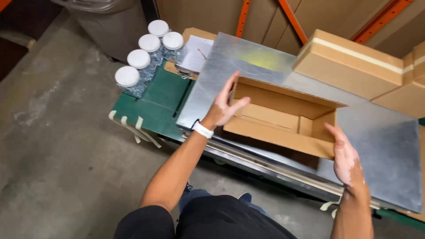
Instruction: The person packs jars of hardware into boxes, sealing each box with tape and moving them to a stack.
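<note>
Between open left hand (226, 106) and right hand (347, 155), neither gripping: empty brown cardboard box (283, 116), top open.

A white band is worn on the left wrist (202, 130); dark shorts, possibly black, and bare forearms are seen.

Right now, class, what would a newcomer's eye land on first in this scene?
The open cardboard box at centre, empty, lies on a grey metal sheet, with the left hand at its left end and the right hand at its right end. At upper left, five white-lidded clear jars stand clustered on a green surface. Closed cardboard boxes sit at upper right.
</note>
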